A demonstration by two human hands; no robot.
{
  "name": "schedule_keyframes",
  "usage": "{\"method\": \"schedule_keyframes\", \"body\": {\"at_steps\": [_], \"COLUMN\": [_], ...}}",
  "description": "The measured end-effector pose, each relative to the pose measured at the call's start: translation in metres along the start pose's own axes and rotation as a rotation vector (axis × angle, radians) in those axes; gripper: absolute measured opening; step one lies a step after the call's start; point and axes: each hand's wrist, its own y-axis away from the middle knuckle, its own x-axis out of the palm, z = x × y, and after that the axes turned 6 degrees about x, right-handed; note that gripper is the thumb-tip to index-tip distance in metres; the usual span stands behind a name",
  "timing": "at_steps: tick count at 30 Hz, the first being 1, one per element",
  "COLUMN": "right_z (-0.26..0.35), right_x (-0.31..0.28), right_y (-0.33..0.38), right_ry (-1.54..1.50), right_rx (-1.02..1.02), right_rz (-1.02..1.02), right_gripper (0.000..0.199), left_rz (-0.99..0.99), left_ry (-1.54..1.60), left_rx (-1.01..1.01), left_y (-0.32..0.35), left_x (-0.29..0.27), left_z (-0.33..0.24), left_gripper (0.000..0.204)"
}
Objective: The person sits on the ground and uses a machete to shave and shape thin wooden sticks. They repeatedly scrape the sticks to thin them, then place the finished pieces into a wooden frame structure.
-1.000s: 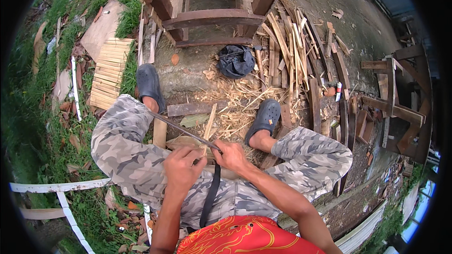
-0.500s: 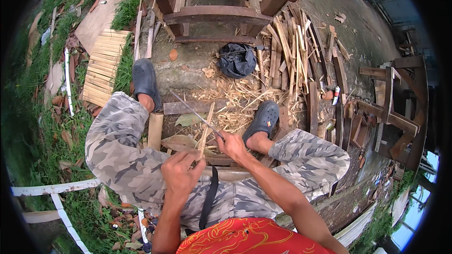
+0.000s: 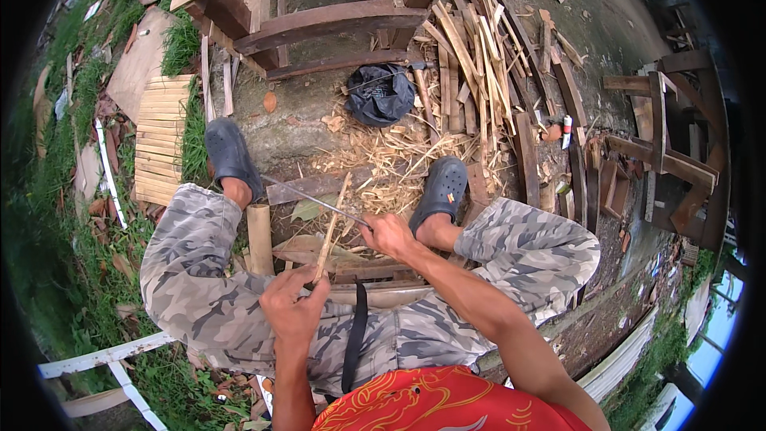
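My left hand [image 3: 292, 302] is closed on the lower end of a thin, pale wooden strip [image 3: 329, 231], which points up and away from me between my knees. In my right hand [image 3: 388, 236] is the handle of a long, narrow knife [image 3: 307, 196]. Its blade reaches left and away, crossing the strip above my left fingers. Whether the edge bites into the wood I cannot tell. The knife's handle is mostly hidden in my fist. Below the blade lie pale wood shavings [image 3: 383, 187] on the ground, between my dark clogs.
Ahead stands a wooden frame [image 3: 327, 24] with curved rails. A black plastic bag [image 3: 381, 96] sits near it, beside a hammer [image 3: 423, 92]. Wood strips [image 3: 487, 72] are piled to the right. A slatted bamboo panel [image 3: 162, 140] lies left, on grass.
My left hand has drawn slightly left and down with the strip. The knife's blade has swung flatter and now crosses the strip lower along it. The view has shifted a little.
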Motion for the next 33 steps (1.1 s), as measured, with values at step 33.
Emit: {"method": "schedule_keyframes", "body": {"at_steps": [33], "right_z": [-0.067], "right_x": [0.022], "right_y": [-0.044], "right_ry": [0.153], "right_rx": [0.128], "right_rz": [0.055], "right_gripper": [0.024], "left_rz": [0.002], "left_ry": [-0.111], "left_rx": [0.026], "left_y": [0.011], "left_x": [0.017], "left_z": [-0.016], "left_gripper": [0.015]}}
